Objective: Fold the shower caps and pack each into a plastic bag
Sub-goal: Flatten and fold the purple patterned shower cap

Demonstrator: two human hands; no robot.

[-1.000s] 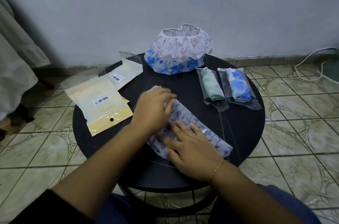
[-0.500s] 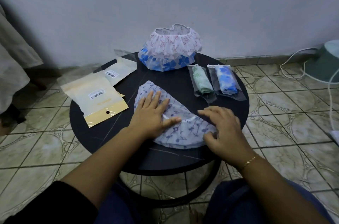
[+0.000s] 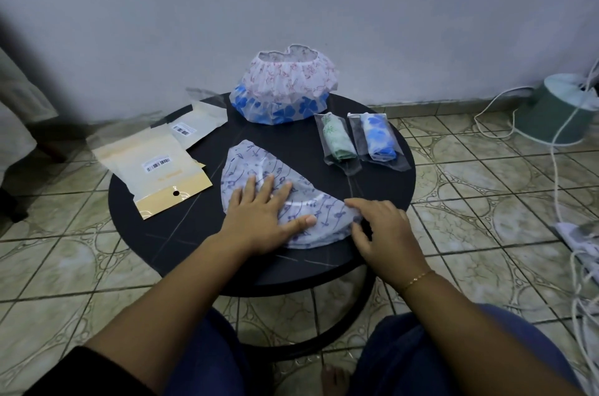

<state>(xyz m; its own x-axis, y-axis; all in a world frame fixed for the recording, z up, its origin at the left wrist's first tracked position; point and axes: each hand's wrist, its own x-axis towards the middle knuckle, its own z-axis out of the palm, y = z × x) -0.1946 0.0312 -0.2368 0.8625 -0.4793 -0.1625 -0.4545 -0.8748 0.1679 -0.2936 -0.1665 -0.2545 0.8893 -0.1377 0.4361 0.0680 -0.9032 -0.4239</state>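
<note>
While the left hand (image 3: 259, 217) is laid flat with fingers spread on the half-folded purple-print cap (image 3: 278, 198), the cap's right corner is touched by the right hand (image 3: 382, 227), fingers loosely bent; a pinch cannot be confirmed. Judged partway done: two caps are seen bagged beyond the right hand, a green one (image 3: 337, 139) and a blue one (image 3: 377, 136). Two stacked caps (image 3: 285, 90) are left unfolded beyond both hands. Bag packets (image 3: 162, 172) lie left of the left hand.
</note>
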